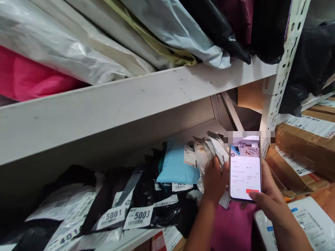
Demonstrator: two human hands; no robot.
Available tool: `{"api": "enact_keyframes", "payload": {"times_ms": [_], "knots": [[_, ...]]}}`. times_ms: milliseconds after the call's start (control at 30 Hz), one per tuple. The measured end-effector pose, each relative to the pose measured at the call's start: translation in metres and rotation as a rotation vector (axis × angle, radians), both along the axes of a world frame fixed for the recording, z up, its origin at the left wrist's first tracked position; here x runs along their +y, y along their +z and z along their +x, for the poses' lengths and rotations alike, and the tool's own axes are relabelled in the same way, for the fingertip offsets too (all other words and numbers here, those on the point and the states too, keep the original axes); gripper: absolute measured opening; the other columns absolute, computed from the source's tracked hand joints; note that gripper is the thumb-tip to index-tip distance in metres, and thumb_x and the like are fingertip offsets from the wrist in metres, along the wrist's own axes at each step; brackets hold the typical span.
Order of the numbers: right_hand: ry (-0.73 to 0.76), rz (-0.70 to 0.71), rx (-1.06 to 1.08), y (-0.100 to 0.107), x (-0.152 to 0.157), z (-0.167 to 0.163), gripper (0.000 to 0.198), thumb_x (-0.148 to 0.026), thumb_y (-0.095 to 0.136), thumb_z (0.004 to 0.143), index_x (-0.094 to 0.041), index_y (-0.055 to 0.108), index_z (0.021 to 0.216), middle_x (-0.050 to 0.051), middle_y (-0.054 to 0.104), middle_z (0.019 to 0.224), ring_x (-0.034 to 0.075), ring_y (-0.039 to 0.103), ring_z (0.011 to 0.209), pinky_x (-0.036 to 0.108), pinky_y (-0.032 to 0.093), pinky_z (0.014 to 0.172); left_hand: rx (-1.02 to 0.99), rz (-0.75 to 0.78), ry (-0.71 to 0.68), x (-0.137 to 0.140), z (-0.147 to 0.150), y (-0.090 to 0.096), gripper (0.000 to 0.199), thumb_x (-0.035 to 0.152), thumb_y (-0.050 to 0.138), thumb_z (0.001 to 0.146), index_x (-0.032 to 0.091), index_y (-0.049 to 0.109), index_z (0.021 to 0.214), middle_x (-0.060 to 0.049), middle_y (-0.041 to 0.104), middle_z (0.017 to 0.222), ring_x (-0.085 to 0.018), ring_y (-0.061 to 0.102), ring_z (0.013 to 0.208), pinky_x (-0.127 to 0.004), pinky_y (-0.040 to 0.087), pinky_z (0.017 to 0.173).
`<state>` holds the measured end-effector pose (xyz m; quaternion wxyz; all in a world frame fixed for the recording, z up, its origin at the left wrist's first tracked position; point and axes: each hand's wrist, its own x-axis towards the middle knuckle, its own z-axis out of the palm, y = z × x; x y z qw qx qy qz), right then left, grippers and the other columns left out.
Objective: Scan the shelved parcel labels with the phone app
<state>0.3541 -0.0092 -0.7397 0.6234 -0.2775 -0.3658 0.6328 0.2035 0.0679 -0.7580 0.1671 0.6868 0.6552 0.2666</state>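
Observation:
My right hand (270,195) is wrapped around a smartphone (245,174), with the thumb near a red button low on its lit screen. The screen has a camera picture at the top and small blurred text below. Among upright parcels on the lower shelf, my left hand (216,179) has its fingers closed around the edge of a pale plastic parcel (202,153); the fingertips are partly hidden. Just left of it stands a light blue mailer bag (176,162) with a white label. Below that bag, a tag reading 5012 (180,186) partly shows.
Black bagged parcels with tags 5001 (111,216) and 5003 (138,217) fill the lower shelf. Overhead runs a white shelf beam (141,90) under more bags. A perforated post (284,69) rises at right, beside brown cartons (306,143). A magenta bag (232,226) lies below the hands.

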Motion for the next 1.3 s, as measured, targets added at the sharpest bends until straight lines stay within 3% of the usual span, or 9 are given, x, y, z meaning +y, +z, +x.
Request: {"api": "enact_keyframes", "payload": {"times_ms": [67, 133, 233, 467, 567, 700, 967, 1100, 1300], "knots": [[0.024, -0.045, 0.077, 0.001, 0.003, 0.003, 0.108, -0.024, 0.078, 0.07, -0.033, 0.019, 0.16, 0.009, 0.06, 0.144, 0.034, 0.067, 0.115, 0.043, 0.062, 0.082, 0.03, -0.006, 0.003, 0.0, -0.001, -0.001, 0.034, 0.041, 0.04, 0.098, 0.017, 0.057, 0.114, -0.016, 0.066, 0.115, -0.029, 0.063, 0.108, -0.04, 0.049, 0.089], [0.117, -0.108, 0.158, 0.002, 0.005, 0.006, 0.103, -0.026, 0.074, 0.07, -0.032, 0.024, 0.16, 0.011, 0.068, 0.134, 0.032, 0.074, 0.096, 0.037, 0.062, 0.062, 0.062, -0.011, 0.024, 0.001, -0.002, -0.004, 0.039, 0.04, 0.039, 0.097, 0.015, 0.057, 0.122, -0.019, 0.066, 0.12, -0.031, 0.062, 0.114, -0.041, 0.049, 0.093], [0.272, -0.185, 0.246, 0.002, 0.006, 0.01, 0.093, -0.035, 0.068, 0.073, -0.033, 0.03, 0.158, 0.012, 0.073, 0.123, 0.028, 0.076, 0.074, 0.025, 0.049, 0.037, 0.106, 0.001, 0.038, 0.003, -0.004, -0.012, 0.047, 0.038, 0.039, 0.096, 0.012, 0.054, 0.133, -0.021, 0.065, 0.126, -0.034, 0.062, 0.117, -0.044, 0.049, 0.095], [0.329, -0.286, 0.253, -0.003, 0.008, 0.006, 0.076, -0.053, 0.06, 0.074, -0.023, 0.055, 0.144, 0.014, 0.075, 0.121, 0.037, 0.075, 0.096, 0.045, 0.062, 0.067, 0.14, 0.017, 0.03, 0.005, -0.008, -0.022, 0.048, 0.039, 0.043, 0.096, 0.013, 0.056, 0.135, -0.02, 0.062, 0.133, -0.032, 0.06, 0.121, -0.042, 0.049, 0.1], [0.358, -0.263, 0.215, -0.006, 0.01, 0.011, 0.075, -0.061, 0.058, 0.077, -0.024, 0.058, 0.142, 0.015, 0.075, 0.119, 0.038, 0.075, 0.096, 0.047, 0.061, 0.069, 0.102, -0.013, 0.045, 0.004, -0.009, -0.021, 0.052, 0.043, 0.04, 0.097, 0.014, 0.053, 0.139, -0.019, 0.061, 0.136, -0.032, 0.06, 0.123, -0.042, 0.048, 0.101], [0.388, -0.219, 0.175, -0.01, 0.013, 0.02, 0.078, -0.068, 0.053, 0.081, -0.027, 0.052, 0.146, 0.014, 0.076, 0.116, 0.038, 0.075, 0.093, 0.046, 0.06, 0.062, 0.084, -0.018, 0.069, 0.002, -0.009, -0.017, 0.06, 0.046, 0.039, 0.096, 0.011, 0.05, 0.143, -0.021, 0.059, 0.14, -0.034, 0.06, 0.123, -0.044, 0.05, 0.097], [0.211, -0.272, 0.275, -0.011, 0.016, 0.017, 0.085, -0.064, 0.057, 0.08, -0.027, 0.041, 0.155, 0.015, 0.074, 0.121, 0.037, 0.074, 0.089, 0.041, 0.057, 0.05, 0.079, -0.029, 0.069, 0.0, -0.007, -0.013, 0.067, 0.05, 0.035, 0.096, 0.006, 0.05, 0.143, -0.024, 0.061, 0.137, -0.036, 0.062, 0.121, -0.047, 0.051, 0.096], [0.306, -0.258, 0.281, -0.011, 0.015, 0.019, 0.092, -0.056, 0.06, 0.078, -0.031, 0.026, 0.16, 0.015, 0.07, 0.127, 0.033, 0.074, 0.08, 0.029, 0.045, 0.037, 0.078, 0.008, 0.072, 0.001, -0.008, -0.016, 0.063, 0.049, 0.037, 0.096, 0.007, 0.054, 0.139, -0.023, 0.063, 0.133, -0.036, 0.063, 0.117, -0.047, 0.053, 0.092], [0.32, -0.111, 0.241, -0.016, 0.011, 0.003, 0.103, -0.04, 0.069, 0.071, -0.033, 0.019, 0.16, 0.013, 0.068, 0.128, 0.026, 0.071, 0.073, 0.029, 0.052, 0.045, 0.078, -0.02, 0.097, 0.001, -0.006, -0.015, 0.054, 0.046, 0.04, 0.096, 0.014, 0.054, 0.137, -0.021, 0.066, 0.127, -0.034, 0.065, 0.114, -0.044, 0.053, 0.091]]}}
